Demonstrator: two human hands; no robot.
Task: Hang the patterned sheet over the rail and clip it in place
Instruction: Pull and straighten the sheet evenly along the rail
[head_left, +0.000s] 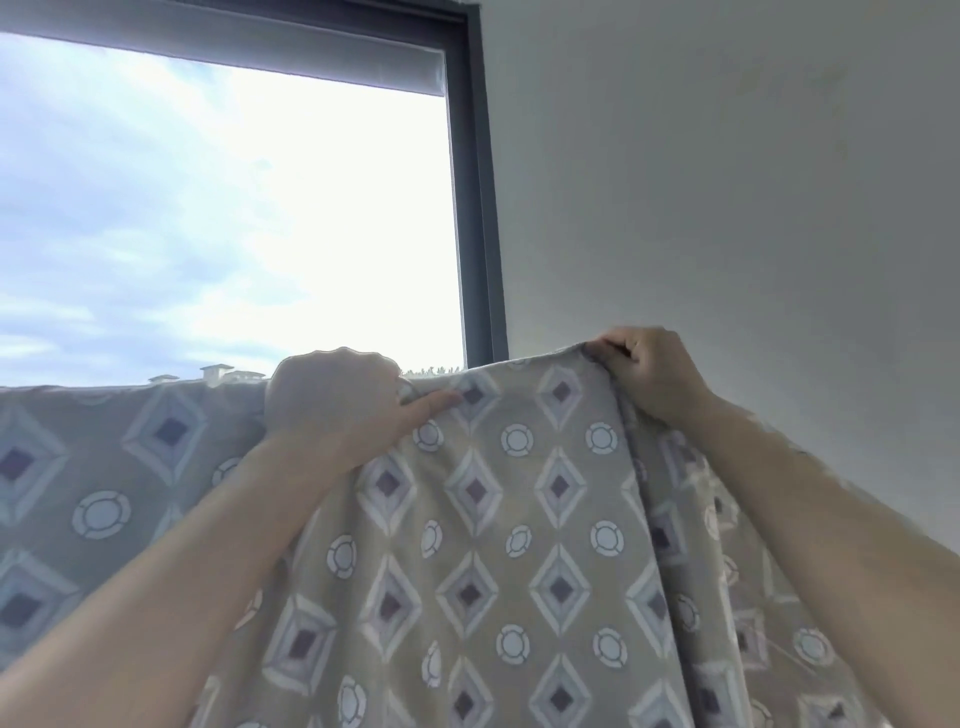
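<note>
Head view: a big window with a dark frame is seen on the left, and a plain grey wall on the right. The patterned sheet is spread across the lower half. Its top edge is gripped by the left hand and pinched into a bunch by the right hand. Whatever's under that edge is hidden by cloth, and both forearms are cut off at the bottom.

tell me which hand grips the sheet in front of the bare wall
The right hand: it pinches the top edge of the patterned sheet with the wall behind it; the left hand has the window behind.
</note>
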